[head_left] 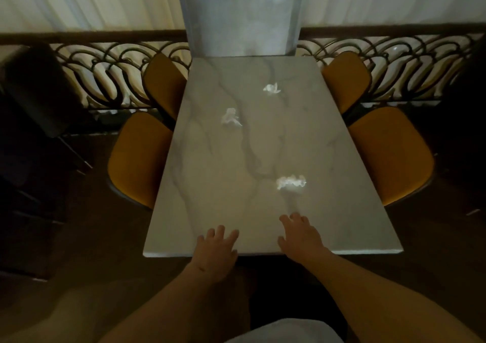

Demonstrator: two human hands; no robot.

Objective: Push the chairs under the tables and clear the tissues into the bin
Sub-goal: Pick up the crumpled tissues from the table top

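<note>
A white marble table (342, 211) stretches away from me. Three crumpled white tissues lie on it: a near tissue (291, 182), a middle tissue (230, 117) and a far tissue (272, 88). Mustard-yellow chairs stand tucked at both long sides: a near left chair (138, 158), a far left chair (164, 84), a near right chair (391, 153) and a far right chair (344, 79). My left hand (217, 250) rests over the table's near edge, fingers spread. My right hand (302, 237) lies flat on the tabletop, a little short of the near tissue, holding nothing.
A silver-grey pillar (242, 13) rises at the table's far end. An ornate dark metal railing (105, 74) runs behind the chairs, with pale curtains beyond. A dark chair (36, 87) stands at the far left on the dark floor. No bin is in view.
</note>
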